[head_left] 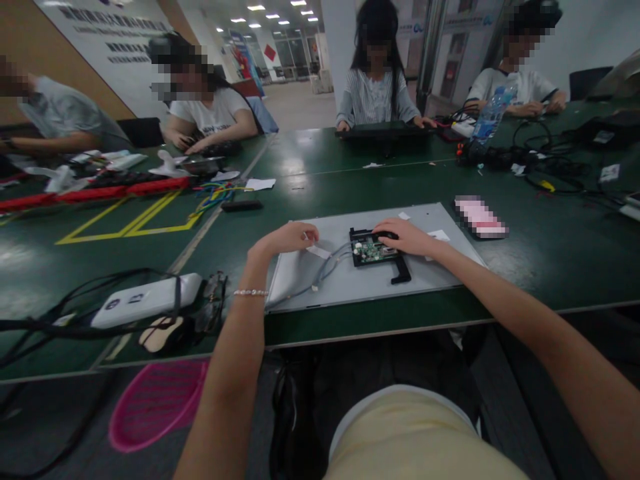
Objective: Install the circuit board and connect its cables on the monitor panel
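Observation:
A green circuit board [369,251] in a black plastic frame [401,272] lies on a flat grey-white panel [345,287]. Grey cables [327,267] run from the board's left side across the panel. My right hand [407,237] is over the frame's far right part, its fingers bent onto a dark piece there; the fingertips are partly hidden. Above the panel's left end, my left hand [290,237] has its fingers curled together in a pinch. A white strip [319,251] shows right at those fingertips.
A pink-screened phone [480,217] lies right of the panel. To the left are a white power bank [147,300] with black cables, and a black bar [242,206]. A pink basket [157,403] stands below the table edge. Several people sit across; a water bottle [489,117] stands far right.

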A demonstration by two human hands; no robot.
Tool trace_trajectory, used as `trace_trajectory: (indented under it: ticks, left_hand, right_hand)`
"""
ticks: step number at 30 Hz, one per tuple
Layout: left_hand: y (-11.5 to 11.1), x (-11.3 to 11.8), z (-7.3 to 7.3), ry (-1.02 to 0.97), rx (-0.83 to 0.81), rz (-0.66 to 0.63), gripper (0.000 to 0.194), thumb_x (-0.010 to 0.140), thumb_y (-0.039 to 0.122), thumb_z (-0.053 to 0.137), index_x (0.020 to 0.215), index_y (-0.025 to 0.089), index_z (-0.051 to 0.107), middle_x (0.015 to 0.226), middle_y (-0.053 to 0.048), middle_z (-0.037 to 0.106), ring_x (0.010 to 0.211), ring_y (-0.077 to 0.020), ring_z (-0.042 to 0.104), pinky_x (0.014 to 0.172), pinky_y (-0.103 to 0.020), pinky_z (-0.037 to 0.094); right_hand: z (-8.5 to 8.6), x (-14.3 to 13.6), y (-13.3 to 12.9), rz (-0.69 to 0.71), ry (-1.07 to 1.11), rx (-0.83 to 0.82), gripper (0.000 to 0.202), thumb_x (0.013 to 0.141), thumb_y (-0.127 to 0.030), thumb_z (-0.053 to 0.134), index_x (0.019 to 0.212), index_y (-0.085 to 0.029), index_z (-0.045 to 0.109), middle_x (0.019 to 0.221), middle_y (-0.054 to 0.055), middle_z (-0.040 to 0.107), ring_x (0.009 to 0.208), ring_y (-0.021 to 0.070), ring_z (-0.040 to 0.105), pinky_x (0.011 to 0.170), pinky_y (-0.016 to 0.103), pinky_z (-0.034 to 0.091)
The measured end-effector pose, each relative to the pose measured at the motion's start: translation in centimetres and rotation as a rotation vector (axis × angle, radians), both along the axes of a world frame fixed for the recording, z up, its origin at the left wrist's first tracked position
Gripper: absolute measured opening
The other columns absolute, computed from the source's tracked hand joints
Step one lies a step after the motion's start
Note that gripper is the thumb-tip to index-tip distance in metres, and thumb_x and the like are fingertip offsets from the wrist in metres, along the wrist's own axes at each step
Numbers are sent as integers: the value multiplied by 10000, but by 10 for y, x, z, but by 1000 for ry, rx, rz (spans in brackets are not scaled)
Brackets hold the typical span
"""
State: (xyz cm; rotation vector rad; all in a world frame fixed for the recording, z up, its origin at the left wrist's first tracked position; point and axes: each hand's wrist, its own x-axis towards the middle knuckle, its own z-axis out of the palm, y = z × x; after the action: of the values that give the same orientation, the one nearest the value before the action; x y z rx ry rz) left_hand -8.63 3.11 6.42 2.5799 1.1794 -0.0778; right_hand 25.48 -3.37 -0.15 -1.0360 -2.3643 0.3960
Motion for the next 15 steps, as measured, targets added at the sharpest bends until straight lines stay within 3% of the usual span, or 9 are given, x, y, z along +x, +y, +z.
trace_trajectory:
  ticks: [4, 9, 15]
  left_hand:
    - [4, -3, -2, -19, 127, 73, 290, 763, 251, 477, 937, 175, 697, 928, -40, 718, 857, -178, 658, 802, -242, 484]
    - [6, -7, -5, 39, 389, 302, 347, 767, 165, 458, 1001, 189, 713, 1043, -79, 718, 984, -234, 647, 887, -308, 485]
    - [6, -5, -9, 168, 404, 349, 368, 801, 154, 430, 1035, 224, 705, 1088, -71, 711, 1000, -255, 652, 858, -329, 501]
  right_hand:
    - [0, 0, 1, 4, -5, 4, 345, 952, -344, 472, 1224, -200, 628, 1243, 108, 621, 1157, 255, 550, 1008, 445, 431]
    - [-1, 0, 3, -2, -18, 9, 336, 953, -339, 474, 1226, -210, 622, 1252, 100, 616, 1157, 250, 549, 1013, 444, 432]
    - [-5, 0, 4, 6, -10, 16, 339, 955, -348, 471, 1237, -227, 615, 1255, 97, 614, 1171, 256, 542, 1026, 467, 426]
